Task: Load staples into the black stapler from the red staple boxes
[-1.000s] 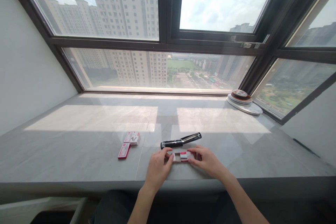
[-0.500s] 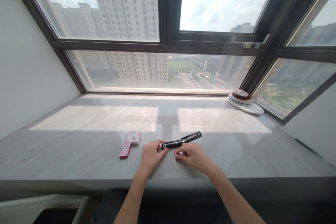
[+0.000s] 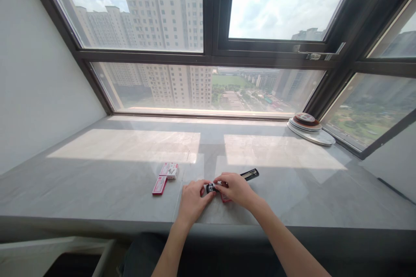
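Observation:
A black stapler (image 3: 249, 175), its long body swung open, lies slantwise on the stone sill in front of me. My left hand (image 3: 195, 199) is closed round its near-left end (image 3: 210, 188), thumb and forefinger on either side. Over the middle of the stapler lies my right hand (image 3: 235, 188), covering much of it; its thumb and fingertips are pinched together at the same end. Whether a small piece sits between those fingertips is too small to tell. Beneath the right palm a small red-and-white box (image 3: 225, 198) shows in part.
Left of my hands lie several small pink-and-white boxes, among them a flat one (image 3: 159, 185) and one with a stapler-like picture (image 3: 172, 171). A stack of round plates or lids (image 3: 308, 132) stands in the right window corner. The sill's front edge (image 3: 130, 220) runs close before me.
My right hand has left the small red-and-white box and moved up and left onto the stapler's end. My left hand keeps its grip there. The view has shifted slightly.

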Demonstrator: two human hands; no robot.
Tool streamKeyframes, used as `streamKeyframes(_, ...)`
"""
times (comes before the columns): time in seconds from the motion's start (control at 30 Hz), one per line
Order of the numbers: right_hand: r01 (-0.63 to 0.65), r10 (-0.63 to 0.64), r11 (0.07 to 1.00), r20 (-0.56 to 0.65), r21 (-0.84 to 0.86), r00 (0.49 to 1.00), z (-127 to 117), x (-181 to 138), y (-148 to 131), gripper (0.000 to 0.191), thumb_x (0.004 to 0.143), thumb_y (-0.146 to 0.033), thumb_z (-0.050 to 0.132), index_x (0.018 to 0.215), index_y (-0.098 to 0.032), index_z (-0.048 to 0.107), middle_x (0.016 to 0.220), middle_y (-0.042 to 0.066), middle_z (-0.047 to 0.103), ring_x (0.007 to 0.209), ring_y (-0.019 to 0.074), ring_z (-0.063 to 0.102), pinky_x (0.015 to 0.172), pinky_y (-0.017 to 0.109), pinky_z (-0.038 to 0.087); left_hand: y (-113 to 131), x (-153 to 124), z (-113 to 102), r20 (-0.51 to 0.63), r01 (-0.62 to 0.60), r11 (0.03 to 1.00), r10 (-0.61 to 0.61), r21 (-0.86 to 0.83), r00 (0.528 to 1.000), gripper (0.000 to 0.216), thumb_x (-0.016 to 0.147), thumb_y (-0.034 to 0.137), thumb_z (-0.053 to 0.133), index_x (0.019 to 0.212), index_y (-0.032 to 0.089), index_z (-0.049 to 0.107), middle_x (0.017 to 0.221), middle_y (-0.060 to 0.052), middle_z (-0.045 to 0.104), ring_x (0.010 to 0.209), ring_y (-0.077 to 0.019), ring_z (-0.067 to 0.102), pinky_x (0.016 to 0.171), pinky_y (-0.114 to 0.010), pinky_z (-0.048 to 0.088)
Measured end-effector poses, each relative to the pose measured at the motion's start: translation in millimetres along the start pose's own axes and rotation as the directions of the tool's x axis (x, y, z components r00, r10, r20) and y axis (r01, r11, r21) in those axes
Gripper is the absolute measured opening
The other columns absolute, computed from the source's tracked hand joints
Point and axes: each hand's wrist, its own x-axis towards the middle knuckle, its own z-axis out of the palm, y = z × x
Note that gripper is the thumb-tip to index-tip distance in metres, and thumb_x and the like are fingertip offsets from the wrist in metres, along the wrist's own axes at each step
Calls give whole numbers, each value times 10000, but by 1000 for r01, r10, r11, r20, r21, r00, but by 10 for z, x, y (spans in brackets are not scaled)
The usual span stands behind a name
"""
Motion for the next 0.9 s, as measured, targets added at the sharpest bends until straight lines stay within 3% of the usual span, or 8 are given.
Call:
streamKeyframes(0.2,-196,190,979,-100,-50,977,-33,-187,-141,198,940,-403,616,994,-240,714,700,0,644,702,172,581,613,261,296,7,1,-1,4,-1,1000,1,-13,1000,288,856,503,672,1075,319,704,750,21,614,815,-204,586,745,-308,313)
streamKeyframes(0.33,-142,148,982,-39,128,988,-46,-365,-163,267,952,-429,577,1117,-255,693,712,-9,654,682,163,575,624,256,333,11,5,1,7,1,1000,-1,-6,1000,304,863,529,652,1064,309,707,736,17,609,801,-206,582,740,-310,319)
streamKeyframes(0.4,-212,235,950,-78,231,969,-78,-502,-20,338,950,-503,556,1065,-223,707,691,-3,622,655,162,550,600,257,338,8,8,9,3,9,1000,-9,-5,1000,324,868,541,639,1082,306,705,741,14,611,792,-206,580,749,-317,324)
streamKeyframes(0.5,-401,473,818,-87,412,877,-188,-709,326,481,897,-629,576,1010,-181,712,617,-18,533,550,135,456,526,254,309,4,15,21,8,12,1000,-12,-16,1000,327,871,535,634,1102,315,702,742,18,609,785,-203,580,761,-324,332)
streamKeyframes(0.6,-433,585,626,-24,649,811,-337,-746,574,670,829,-673,640,1312,-210,597,683,-34,552,466,91,341,458,237,251,14,17,18,20,19,1000,-18,-19,1000,318,865,515,638,1103,315,706,735,17,610,790,-206,584,766,-328,341)
streamKeyframes(0.7,-296,471,602,-31,742,881,-436,-527,564,694,770,-647,715,1289,-196,621,802,5,606,517,83,374,477,232,264,37,12,2,27,32,999,-32,-11,999,335,857,518,636,1100,300,712,740,9,622,798,-212,588,769,-332,350)
streamKeyframes(0.8,-175,280,758,-71,628,957,-425,-214,378,505,753,-575,755,1044,-164,720,753,4,594,607,113,441,547,246,314,46,6,-8,27,30,1000,-30,-7,999,339,847,514,650,1097,295,715,747,7,632,801,-211,589,767,-330,345)
streamKeyframes(0.9,-100,133,907,-53,410,990,-321,-4,183,343,763,-478,771,947,-192,731,644,-49,505,604,111,428,569,243,297,32,6,-2,21,20,1000,-20,1,1000,318,850,499,659,1100,309,712,753,13,629,808,-210,589,754,-319,332)
